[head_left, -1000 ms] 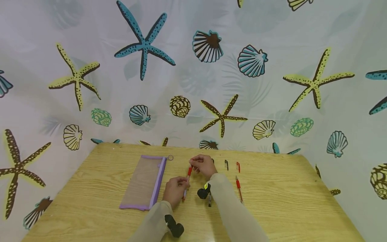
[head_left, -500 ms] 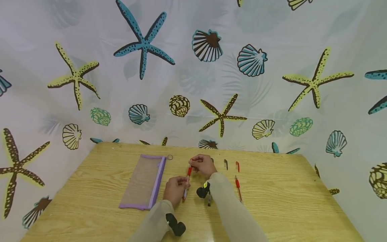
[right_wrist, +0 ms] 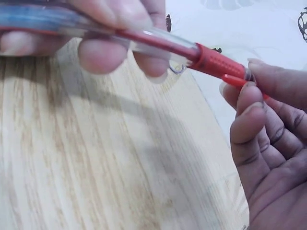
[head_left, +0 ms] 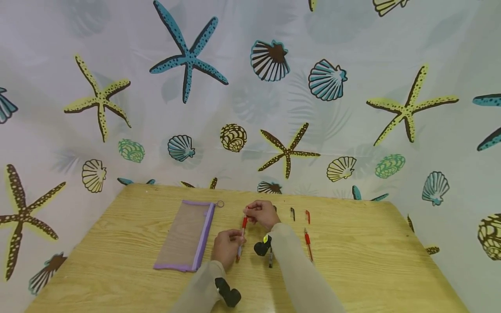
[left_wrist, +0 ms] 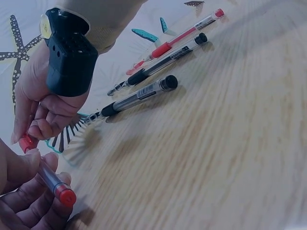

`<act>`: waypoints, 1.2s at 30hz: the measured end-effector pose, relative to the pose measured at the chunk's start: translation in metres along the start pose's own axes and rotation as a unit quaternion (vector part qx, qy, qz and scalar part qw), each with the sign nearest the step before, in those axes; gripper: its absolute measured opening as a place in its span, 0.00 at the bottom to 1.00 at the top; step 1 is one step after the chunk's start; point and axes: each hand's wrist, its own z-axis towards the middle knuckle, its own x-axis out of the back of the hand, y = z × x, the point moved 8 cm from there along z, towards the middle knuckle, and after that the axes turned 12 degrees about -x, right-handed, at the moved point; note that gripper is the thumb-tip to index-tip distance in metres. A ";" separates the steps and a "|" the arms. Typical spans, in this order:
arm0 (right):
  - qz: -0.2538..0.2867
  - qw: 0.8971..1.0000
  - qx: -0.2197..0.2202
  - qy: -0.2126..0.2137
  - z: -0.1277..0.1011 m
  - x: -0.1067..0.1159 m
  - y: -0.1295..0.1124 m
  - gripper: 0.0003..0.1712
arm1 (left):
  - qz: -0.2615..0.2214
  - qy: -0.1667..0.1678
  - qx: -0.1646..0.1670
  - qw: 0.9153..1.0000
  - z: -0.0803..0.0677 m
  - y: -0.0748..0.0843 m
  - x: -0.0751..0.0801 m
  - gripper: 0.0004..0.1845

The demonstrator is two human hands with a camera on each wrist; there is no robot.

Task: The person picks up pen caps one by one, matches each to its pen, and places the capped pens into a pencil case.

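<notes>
My left hand [head_left: 225, 248] grips the clear barrel of a red gel pen [head_left: 244, 222], thumb over it, with its red end plug sticking out toward me. At the far end, my right hand [head_left: 264, 214] pinches a red pen cap [right_wrist: 232, 80] between thumb and fingers. In the right wrist view the cap's clip lies at the tip, just past the red rubber grip [right_wrist: 216, 62]; the fingers hide most of the cap. The pen slants over the table between both hands. Beyond it, in the left wrist view, lie two black pens [left_wrist: 144, 92] and an uncapped red pen [left_wrist: 177, 40].
Left of my hands lies a mesh zip pouch [head_left: 185, 237] with purple edges and a zipper ring [head_left: 220, 204]. A black cap [head_left: 292, 213] and a red cap [head_left: 308, 216] lie right of my right hand. A patterned curtain [head_left: 242, 100] hangs behind the table.
Both hands keep nearly the same place and hold on the pen and cap. The head view shifts only slightly; the pouch and the other pens stay put.
</notes>
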 end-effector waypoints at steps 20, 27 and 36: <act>-0.009 1.000 -0.001 -0.009 -0.013 -0.001 -0.009 0.07 | -0.010 0.001 0.003 1.000 0.002 0.003 -0.001 0.09; -0.012 1.000 0.006 -0.003 -0.006 0.000 -0.005 0.08 | -0.005 -0.003 0.007 1.000 0.003 0.001 -0.002 0.09; -0.042 0.999 0.013 0.011 0.015 0.002 0.014 0.07 | 0.006 -0.015 0.006 1.000 0.002 0.003 -0.002 0.10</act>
